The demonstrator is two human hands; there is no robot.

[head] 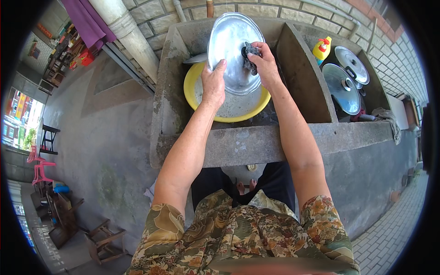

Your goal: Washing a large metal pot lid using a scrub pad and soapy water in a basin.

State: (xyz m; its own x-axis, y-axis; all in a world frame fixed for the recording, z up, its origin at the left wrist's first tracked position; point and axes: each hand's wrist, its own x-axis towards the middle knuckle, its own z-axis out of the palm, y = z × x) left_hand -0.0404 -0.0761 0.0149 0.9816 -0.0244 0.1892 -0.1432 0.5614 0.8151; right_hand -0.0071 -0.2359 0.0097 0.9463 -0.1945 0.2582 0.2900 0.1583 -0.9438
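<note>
A round, shiny metal pot lid is tilted up above a yellow plastic basin. My left hand grips the lid by its lower left rim, thumb on the face towards me. In my right hand is a dark grey scouring pad, pressed on the lid near its black knob, which is partly covered. Cloudy water with bubbles fills the basin. Behind the basin's left rim, part of another metal lid shows.
The basin stands in a concrete sink with a dividing wall. Its right compartment holds a yellow detergent bottle, a glass lid and a metal lid. A grey rag drapes over the right front corner. A wooden stool stands lower left.
</note>
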